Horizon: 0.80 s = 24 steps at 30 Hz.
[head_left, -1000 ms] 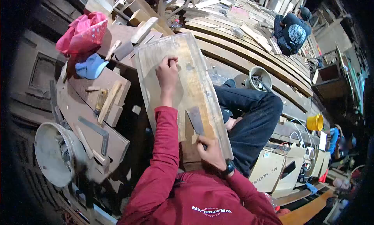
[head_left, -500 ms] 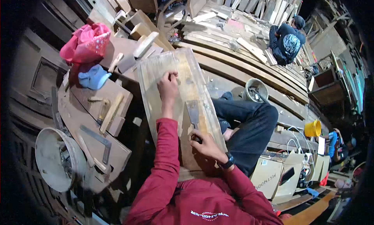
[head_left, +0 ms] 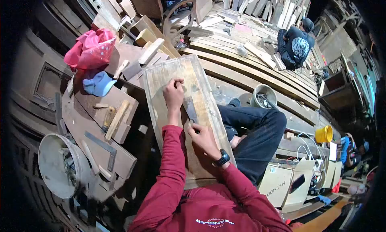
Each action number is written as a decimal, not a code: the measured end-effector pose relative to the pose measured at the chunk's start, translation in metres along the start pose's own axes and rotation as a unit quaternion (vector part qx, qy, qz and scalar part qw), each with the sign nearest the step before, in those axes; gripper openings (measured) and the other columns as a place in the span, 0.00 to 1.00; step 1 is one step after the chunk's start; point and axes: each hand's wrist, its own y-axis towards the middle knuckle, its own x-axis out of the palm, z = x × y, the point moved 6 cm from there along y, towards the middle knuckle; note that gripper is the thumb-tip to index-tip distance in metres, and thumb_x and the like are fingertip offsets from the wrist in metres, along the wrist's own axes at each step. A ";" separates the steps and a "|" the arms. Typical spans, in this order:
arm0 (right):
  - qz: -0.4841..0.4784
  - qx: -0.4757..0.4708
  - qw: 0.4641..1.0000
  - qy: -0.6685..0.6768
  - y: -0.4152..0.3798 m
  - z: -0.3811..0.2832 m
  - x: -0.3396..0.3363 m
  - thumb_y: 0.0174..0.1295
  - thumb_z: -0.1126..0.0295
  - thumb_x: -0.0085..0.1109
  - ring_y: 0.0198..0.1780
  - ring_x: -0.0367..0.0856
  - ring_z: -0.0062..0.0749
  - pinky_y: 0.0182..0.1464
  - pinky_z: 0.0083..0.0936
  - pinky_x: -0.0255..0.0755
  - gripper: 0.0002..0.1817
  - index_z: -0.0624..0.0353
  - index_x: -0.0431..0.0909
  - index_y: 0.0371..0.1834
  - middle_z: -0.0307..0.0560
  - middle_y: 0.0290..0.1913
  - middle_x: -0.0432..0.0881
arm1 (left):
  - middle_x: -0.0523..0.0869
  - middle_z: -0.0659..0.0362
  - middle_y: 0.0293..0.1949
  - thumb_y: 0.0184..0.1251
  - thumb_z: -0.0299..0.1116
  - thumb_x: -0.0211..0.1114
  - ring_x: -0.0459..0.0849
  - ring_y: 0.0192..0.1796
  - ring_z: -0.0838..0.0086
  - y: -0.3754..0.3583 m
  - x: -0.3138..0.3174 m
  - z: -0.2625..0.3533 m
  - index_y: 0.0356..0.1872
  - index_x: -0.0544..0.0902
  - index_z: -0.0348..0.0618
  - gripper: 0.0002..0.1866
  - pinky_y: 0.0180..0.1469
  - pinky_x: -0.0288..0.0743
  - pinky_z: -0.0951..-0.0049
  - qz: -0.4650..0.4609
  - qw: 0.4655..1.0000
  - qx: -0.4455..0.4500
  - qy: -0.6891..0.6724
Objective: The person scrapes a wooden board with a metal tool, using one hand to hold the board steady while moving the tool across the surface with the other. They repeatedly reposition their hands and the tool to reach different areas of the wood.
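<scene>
A long wooden board (head_left: 203,107) with a pale, smeared surface lies in front of me, reaching towards my lap. My right hand (head_left: 204,140), with a dark watch on its wrist, is closed round the handle end of a putty knife. The flat grey blade of the putty knife (head_left: 190,108) points away from me, low over the board or touching it. Farther up, my left hand (head_left: 173,96) is over the board with its fingers curled together. Whatever those fingers hold, if anything, is too small to make out.
On the left bench are a metal square (head_left: 105,145), a handsaw handle (head_left: 108,117), a blue cap (head_left: 99,83) and a pink bag (head_left: 90,50). A white bucket (head_left: 50,167) stands near left, another bucket (head_left: 265,96) to the right. A person (head_left: 295,45) crouches far right.
My right hand and the putty knife have moved up and left, bringing the blade closer to my left hand. My left hand stays curled in nearly the same place.
</scene>
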 end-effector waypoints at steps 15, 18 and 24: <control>-0.151 -0.124 0.979 0.052 -0.070 0.002 -0.032 0.58 0.72 0.55 0.36 0.83 0.32 0.45 0.31 0.78 0.23 0.57 0.82 0.59 0.47 0.36 0.83 | 0.94 0.51 0.37 0.74 0.26 0.61 0.94 0.41 0.58 -0.005 -0.002 0.014 0.40 0.90 0.41 0.09 0.46 0.84 0.62 -0.002 1.000 0.014 0.003; -0.199 -0.076 0.967 0.137 -0.047 -0.009 -0.026 0.57 0.75 0.50 0.35 0.84 0.32 0.45 0.33 0.80 0.32 0.53 0.77 0.69 0.46 0.33 0.83 | 0.94 0.53 0.38 0.74 0.27 0.61 0.94 0.41 0.58 -0.005 -0.004 0.012 0.41 0.91 0.42 0.09 0.45 0.84 0.62 -0.005 1.000 -0.018 -0.003; -0.161 -0.126 0.974 0.095 -0.118 0.021 -0.003 0.61 0.81 0.47 0.37 0.86 0.48 0.46 0.39 0.81 0.35 0.54 0.74 0.76 0.58 0.40 0.86 | 0.94 0.52 0.38 0.75 0.28 0.61 0.93 0.42 0.57 -0.004 0.000 0.005 0.39 0.90 0.41 0.09 0.47 0.83 0.61 0.000 1.000 0.010 0.002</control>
